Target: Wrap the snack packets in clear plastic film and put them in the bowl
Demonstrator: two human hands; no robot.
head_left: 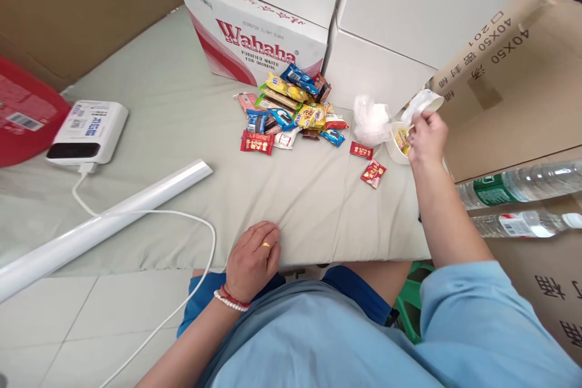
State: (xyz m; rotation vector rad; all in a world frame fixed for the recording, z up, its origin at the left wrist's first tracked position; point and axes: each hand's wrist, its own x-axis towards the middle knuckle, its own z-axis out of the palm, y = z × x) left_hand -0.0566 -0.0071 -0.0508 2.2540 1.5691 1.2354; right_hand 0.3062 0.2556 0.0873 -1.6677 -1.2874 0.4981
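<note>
My right hand [428,136] is at the white tub [399,153] on the right, its fingers pinched together over the opening. What they hold, if anything, is hidden. Inside the tub are yellow-wrapped snacks [402,138]. A white lid [431,100] stands raised behind my fingers. Beside the tub lies a crumpled white plastic bag [370,118], with two small red packets [373,174] in front of it. My left hand [254,257] rests palm down at the table's front edge, fingers loosely curled, with nothing visible in it. A pile of wrapped snacks [291,110] lies at the back middle.
A Wahaha water carton [259,36] stands behind the snack pile. To the left are a white device [91,127] with a cable [182,213], a long white strip [113,224] and a red container [27,115]. Plastic bottles [536,185] lie by cardboard [513,97] at right.
</note>
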